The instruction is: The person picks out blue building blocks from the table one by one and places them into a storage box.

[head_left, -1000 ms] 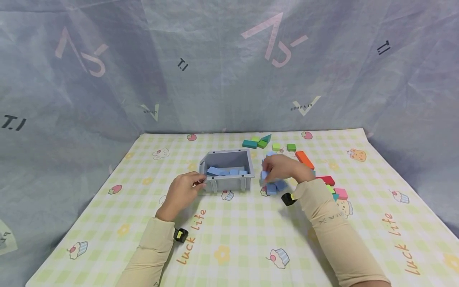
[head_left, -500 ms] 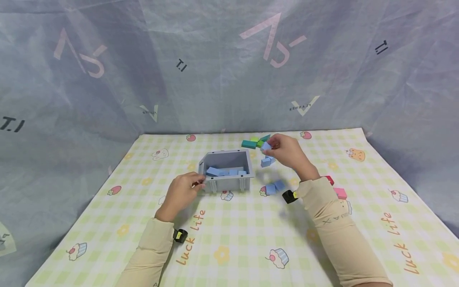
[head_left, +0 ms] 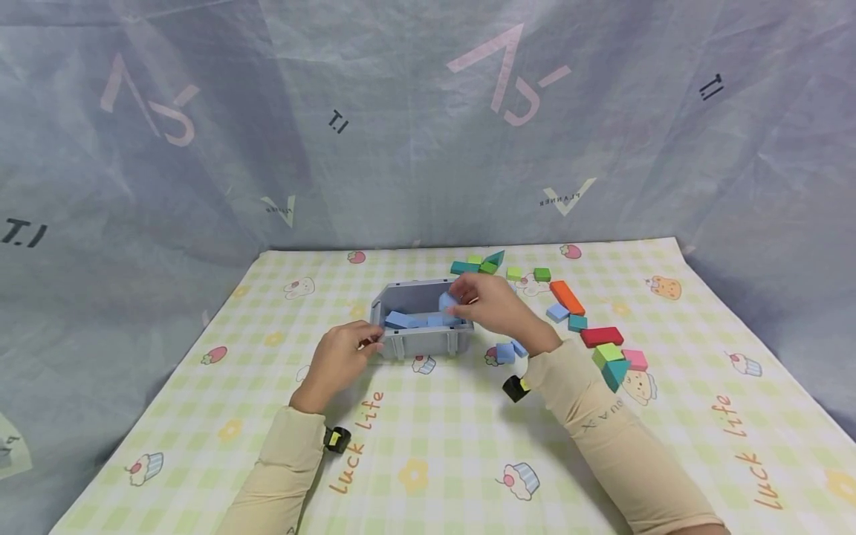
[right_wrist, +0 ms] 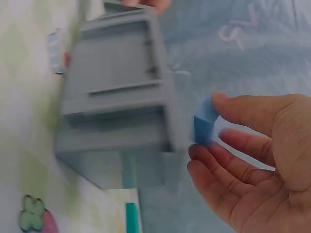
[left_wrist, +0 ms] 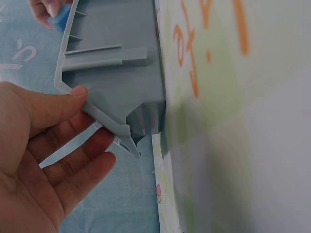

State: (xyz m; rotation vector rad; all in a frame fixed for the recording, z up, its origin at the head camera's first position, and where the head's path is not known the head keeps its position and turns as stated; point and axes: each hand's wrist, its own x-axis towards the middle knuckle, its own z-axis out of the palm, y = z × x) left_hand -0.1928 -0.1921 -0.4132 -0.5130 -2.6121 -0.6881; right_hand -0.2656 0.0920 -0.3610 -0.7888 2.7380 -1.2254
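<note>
My left hand [head_left: 339, 361] pinches the left front corner of a grey plastic bin [head_left: 428, 344]. In the left wrist view its thumb lies on the bin's rim [left_wrist: 108, 122], with the fingers curled on the other side. Several light blue blocks [head_left: 400, 320] lie inside the bin. Above the bin's right end, my right hand [head_left: 495, 305] holds a blue block [head_left: 447, 303] between thumb and fingertips. The right wrist view shows that block [right_wrist: 206, 121] just beyond the bin's rim, blurred by motion. Light blue blocks [head_left: 505, 353] lie on the table right of the bin, partly behind my right wrist.
A teal block [head_left: 464, 267] and green blocks [head_left: 489, 267] lie behind the bin to the right. Farther right are an orange block [head_left: 567, 297], a red block [head_left: 602, 336], a pink block [head_left: 635, 360] and a teal triangular block [head_left: 615, 374]. A patterned cloth [head_left: 414, 423] covers the table.
My right hand has picked up a blue block from the back right and brought it left over the bin. My left hand has stayed on the bin's corner.
</note>
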